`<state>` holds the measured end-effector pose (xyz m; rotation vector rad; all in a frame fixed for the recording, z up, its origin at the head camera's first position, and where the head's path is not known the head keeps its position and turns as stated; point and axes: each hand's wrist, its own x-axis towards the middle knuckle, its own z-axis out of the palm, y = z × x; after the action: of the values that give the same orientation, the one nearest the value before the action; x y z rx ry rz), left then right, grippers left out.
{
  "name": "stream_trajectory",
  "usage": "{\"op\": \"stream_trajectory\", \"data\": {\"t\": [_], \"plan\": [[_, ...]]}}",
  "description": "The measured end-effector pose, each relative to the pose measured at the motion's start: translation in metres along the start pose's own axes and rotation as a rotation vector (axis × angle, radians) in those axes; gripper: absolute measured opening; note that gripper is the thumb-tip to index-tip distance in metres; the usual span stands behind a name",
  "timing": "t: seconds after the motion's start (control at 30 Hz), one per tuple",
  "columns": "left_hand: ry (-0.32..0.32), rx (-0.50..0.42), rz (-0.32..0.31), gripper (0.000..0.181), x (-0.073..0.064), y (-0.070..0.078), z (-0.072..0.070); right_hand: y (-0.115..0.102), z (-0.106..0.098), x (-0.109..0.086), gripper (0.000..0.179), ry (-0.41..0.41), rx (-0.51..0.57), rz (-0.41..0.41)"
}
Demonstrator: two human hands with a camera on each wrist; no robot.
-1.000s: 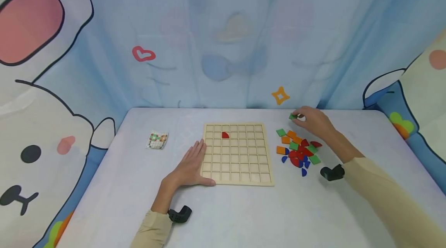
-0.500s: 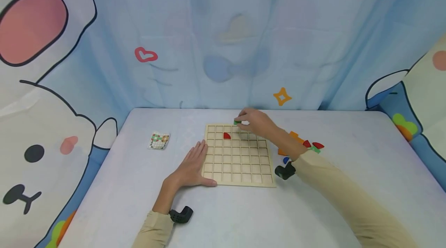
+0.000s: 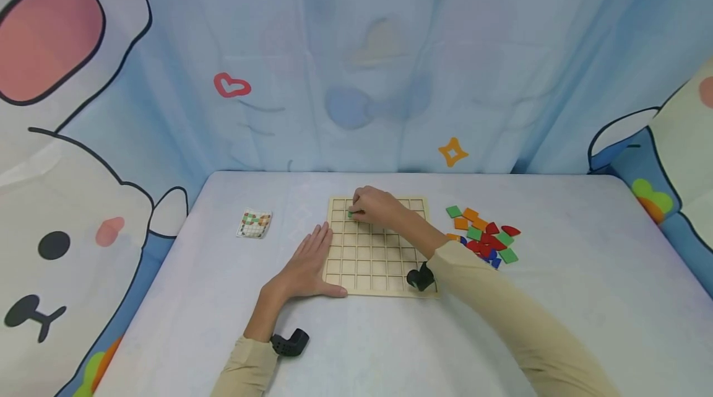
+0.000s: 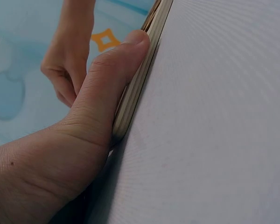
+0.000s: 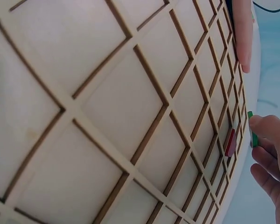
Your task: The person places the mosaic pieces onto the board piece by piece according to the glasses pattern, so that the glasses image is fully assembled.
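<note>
My right hand (image 3: 380, 207) pinches a green tile (image 3: 350, 215) between thumb and fingers over the upper left of a wooden grid board (image 3: 363, 267). In the right wrist view the green tile (image 5: 253, 133) is held on edge, just off the board's surface. A red quarter-round piece (image 5: 231, 143) sits in a grid cell near it; in the head view my right hand hides that piece. My left hand (image 3: 303, 268) rests along the board's left side with fingers extended, its thumb on the front edge. The left wrist view shows that thumb (image 4: 114, 70) against the board's rim.
Right of the board lies a loose pile of orange tiles (image 3: 470, 214), red pieces (image 3: 490, 241), green tiles (image 3: 508, 255) and blue pieces (image 3: 492, 254), partly behind the right sleeve. A small printed pattern card (image 3: 254, 224) lies to the left. A curtain (image 3: 362, 62) hangs behind the white table (image 3: 356, 347).
My right hand has carried the green tile leftward from beyond the pile, past the board's far edge, to its upper left cells. The left hand has stayed in place.
</note>
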<state>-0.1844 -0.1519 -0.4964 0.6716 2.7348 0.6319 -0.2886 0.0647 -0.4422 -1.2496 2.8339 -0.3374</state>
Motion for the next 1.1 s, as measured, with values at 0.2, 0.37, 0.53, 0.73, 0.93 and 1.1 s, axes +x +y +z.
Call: {"op": "stream_trajectory", "data": {"t": [0.2, 0.37, 0.53, 0.73, 0.93, 1.1], "plan": [[0.007, 0.011, 0.006, 0.129, 0.0, -0.001, 0.002, -0.002, 0.006, 0.006, 0.014, -0.04, -0.02, -0.006], [0.017, 0.009, 0.021, 0.128, 0.0, -0.001, 0.003, -0.005, 0.01, 0.009, 0.016, -0.038, -0.037, -0.034], [0.005, 0.01, 0.01, 0.128, 0.0, 0.001, 0.001, -0.005, 0.012, 0.011, 0.015, -0.047, -0.031, -0.023], [0.001, 0.013, 0.007, 0.128, 0.0, 0.0, -0.001, -0.004, 0.013, 0.014, 0.011, -0.063, 0.009, 0.012], [0.003, 0.007, 0.006, 0.128, 0.0, 0.0, 0.0, -0.002, 0.015, 0.013, 0.013, -0.061, 0.017, 0.002], [0.006, -0.004, 0.01, 0.127, -0.001, 0.0, 0.0, -0.001, 0.013, 0.013, 0.016, -0.06, 0.004, -0.02]]}}
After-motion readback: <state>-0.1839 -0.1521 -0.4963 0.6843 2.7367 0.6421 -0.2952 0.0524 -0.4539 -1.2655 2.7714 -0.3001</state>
